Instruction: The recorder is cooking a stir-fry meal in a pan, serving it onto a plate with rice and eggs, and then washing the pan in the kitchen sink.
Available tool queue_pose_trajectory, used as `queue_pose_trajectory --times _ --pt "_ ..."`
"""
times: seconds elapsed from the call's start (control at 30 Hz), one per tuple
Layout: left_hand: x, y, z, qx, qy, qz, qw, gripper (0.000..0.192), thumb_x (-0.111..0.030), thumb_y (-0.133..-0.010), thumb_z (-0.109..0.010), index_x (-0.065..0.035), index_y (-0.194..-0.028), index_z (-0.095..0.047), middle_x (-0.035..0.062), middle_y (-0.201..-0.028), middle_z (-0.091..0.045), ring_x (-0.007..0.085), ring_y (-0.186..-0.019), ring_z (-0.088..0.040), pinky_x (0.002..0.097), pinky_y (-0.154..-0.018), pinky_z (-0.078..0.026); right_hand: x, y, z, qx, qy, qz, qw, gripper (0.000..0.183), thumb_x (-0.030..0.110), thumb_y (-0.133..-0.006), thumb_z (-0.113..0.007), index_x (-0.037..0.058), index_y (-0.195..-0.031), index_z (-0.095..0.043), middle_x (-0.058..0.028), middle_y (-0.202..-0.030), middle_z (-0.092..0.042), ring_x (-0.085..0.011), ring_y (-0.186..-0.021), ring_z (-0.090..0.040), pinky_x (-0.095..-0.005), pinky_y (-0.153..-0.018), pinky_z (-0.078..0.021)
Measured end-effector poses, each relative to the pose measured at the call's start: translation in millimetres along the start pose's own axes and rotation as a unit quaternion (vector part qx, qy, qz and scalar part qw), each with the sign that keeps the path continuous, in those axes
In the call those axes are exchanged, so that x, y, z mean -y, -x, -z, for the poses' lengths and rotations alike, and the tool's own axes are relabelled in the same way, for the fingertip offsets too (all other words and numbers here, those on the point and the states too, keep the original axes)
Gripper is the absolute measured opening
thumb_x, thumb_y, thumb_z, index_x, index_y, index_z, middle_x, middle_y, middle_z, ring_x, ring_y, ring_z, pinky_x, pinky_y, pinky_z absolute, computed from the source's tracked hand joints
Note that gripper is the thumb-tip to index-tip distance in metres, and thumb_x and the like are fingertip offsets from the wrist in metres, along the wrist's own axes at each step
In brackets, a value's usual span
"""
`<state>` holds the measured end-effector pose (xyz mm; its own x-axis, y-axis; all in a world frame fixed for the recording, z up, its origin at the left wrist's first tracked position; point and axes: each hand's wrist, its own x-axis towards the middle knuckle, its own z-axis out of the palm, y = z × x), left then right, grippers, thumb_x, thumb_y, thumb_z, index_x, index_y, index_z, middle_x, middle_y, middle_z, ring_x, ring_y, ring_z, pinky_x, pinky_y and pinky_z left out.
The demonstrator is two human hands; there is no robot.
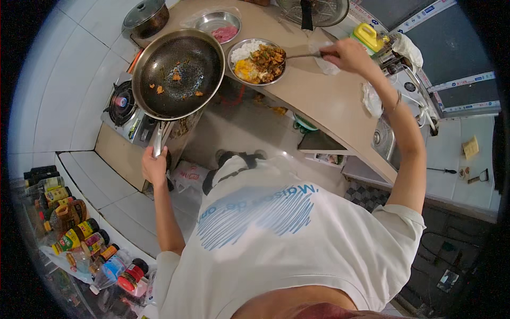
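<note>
My left hand (155,166) grips the steel handle of a frying pan (175,99). The pan is raised beside a gas stove (137,123), and a few browned scraps of food (176,75) lie on its dark, patterned inside. Just right of the pan, a round metal plate (263,84) stands near the counter's edge. It bears white rice (247,50), egg (246,71) and a browned, chopped dish (270,58). In my right hand (346,56) is the handle of a metal utensil (303,55), whose head reaches the chopped food and is hidden there.
A blue flame (120,102) burns on the stove. Behind the pan are a bowl of raw meat (225,34) and a lidded pot (146,18). A strainer (326,12) stands at the back of the counter (314,93). The sink (384,137) lies right; several bottles (85,239) stand left.
</note>
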<state>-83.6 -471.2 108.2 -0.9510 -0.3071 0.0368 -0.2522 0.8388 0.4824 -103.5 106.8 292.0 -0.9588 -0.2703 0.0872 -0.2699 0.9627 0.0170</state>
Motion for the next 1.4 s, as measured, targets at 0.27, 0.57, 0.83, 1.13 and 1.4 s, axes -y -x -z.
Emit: queue_pose_trajectory --times 0.27,0.57,0.83,1.13,1.4 --pt "-8 16 10 -0.017 0.003 0.008 1.0 0.035 -0.035 -0.069 -0.075 -0.0093 -0.089 -0.063 0.0121 -0.076 -0.063 0.0337 -0.073 -0.059 0.0409 -0.064 -0.044 45 -150 87 0.234 0.148 0.082 0.957 0.022 0.024 -0.069 -0.07 0.0083 -0.084 -0.071 -0.0112 -0.067 -0.064 -0.0249 -0.062 -0.063 -0.039 -0.052 -0.0475" --pt "-30 25 21 0.015 0.018 0.029 0.999 0.036 -0.039 -0.069 -0.075 -0.0102 -0.087 -0.063 0.01 -0.073 -0.062 0.0335 -0.071 -0.059 0.0422 -0.063 -0.043 32 -173 97 0.281 0.135 0.05 0.949 0.019 0.024 -0.069 -0.071 0.0063 -0.078 -0.072 -0.0086 -0.062 -0.063 -0.0211 -0.058 -0.062 -0.0364 -0.051 -0.0475" --pt "-37 22 22 0.032 0.029 0.029 0.999 0.038 -0.04 -0.07 -0.073 -0.0098 -0.09 -0.063 0.0109 -0.075 -0.062 0.0332 -0.072 -0.058 0.0411 -0.064 -0.043 44 -141 95 0.179 0.255 0.087 0.946 0.021 0.023 -0.064 -0.073 0.0041 -0.073 -0.07 -0.0155 -0.065 -0.064 -0.0303 -0.063 -0.064 -0.0393 -0.054 -0.0489" --pt "-39 18 9 0.003 0.04 -0.031 0.999 0.037 -0.036 -0.07 -0.073 -0.0072 -0.092 -0.063 0.0137 -0.081 -0.064 0.0343 -0.079 -0.06 0.0423 -0.067 -0.044 55 -97 154 0.133 0.154 0.072 0.976 0.023 0.02 -0.068 -0.069 0.0069 -0.087 -0.071 -0.0124 -0.075 -0.067 -0.0279 -0.072 -0.065 -0.0363 -0.06 -0.0503" --pt "-86 37 16 0.053 0.047 0.006 0.997 0.031 -0.036 -0.07 -0.072 -0.0118 -0.088 -0.064 0.0089 -0.069 -0.06 0.0303 -0.069 -0.058 0.0376 -0.062 -0.043 81 -110 223 0.16 -0.024 0.027 0.986 0.025 0.019 -0.079 -0.067 0.0067 -0.1 -0.069 -0.0078 -0.085 -0.07 -0.0165 -0.071 -0.066 -0.0293 -0.06 -0.0503"
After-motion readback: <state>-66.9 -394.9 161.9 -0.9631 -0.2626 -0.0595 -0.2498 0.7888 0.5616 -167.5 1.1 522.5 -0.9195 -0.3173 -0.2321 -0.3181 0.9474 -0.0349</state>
